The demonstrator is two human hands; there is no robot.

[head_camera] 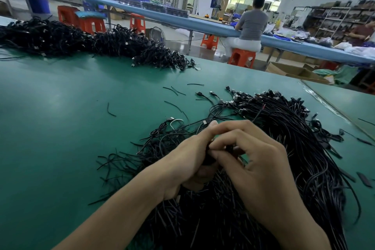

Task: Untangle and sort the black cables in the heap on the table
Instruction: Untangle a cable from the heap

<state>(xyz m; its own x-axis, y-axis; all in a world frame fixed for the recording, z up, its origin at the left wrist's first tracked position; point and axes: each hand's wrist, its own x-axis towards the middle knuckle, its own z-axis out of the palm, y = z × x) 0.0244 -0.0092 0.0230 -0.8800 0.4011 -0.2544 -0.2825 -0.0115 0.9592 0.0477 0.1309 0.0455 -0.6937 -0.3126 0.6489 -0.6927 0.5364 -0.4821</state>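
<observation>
A large heap of thin black cables (pixel 288 140) lies on the near right part of the green matted table (pixel 60 124). It fans from the connector ends at the far side down to the lower edge, where the frame cuts it off.

Both hands meet above the heap's left part. The left hand (pixel 186 162) has its fingers curled inward round a small dark clump of cable (pixel 210 159). The right hand (pixel 259 166) pinches the same clump between bent thumb and forefinger. The fingers cover most of the clump, so the number of strands held cannot be told, and what lies beneath both hands is hidden.

Loose strands spill out left of the heap, among them a thin white wire loop (pixel 177 121). A few short black cable offcuts (pixel 174 89) lie apart on the bare mat beyond. A second long heap of black cables (pixel 81 40) stretches along the far left of the table, its left end cut off.

Behind, blurred, a person in a grey top (pixel 252 24) sits with back turned on an orange plastic stool (pixel 242 58) at a long blue workbench (pixel 284 43).
</observation>
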